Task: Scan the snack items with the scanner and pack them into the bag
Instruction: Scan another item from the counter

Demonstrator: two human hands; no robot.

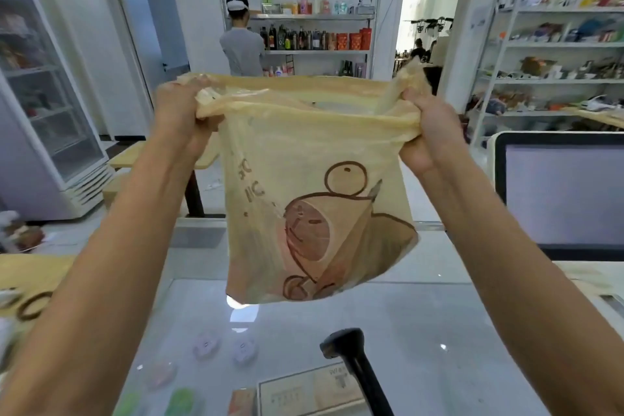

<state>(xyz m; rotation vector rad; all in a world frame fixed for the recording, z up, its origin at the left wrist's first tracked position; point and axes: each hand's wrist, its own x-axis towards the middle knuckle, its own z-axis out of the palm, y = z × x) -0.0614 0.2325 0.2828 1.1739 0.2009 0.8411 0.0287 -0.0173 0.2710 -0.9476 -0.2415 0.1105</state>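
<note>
Both hands, left (180,111) and right (429,127), grip the bag (314,199) by its mouth and hold it above the counter (422,321). The fingers are curled in the plastic. I think it is best to pull the mouth wide before any snack goes in.

bag (304,186): translucent tan, brown cartoon animal print | scanner (354,365): black | counter (439,331): pale grey glass
</note>
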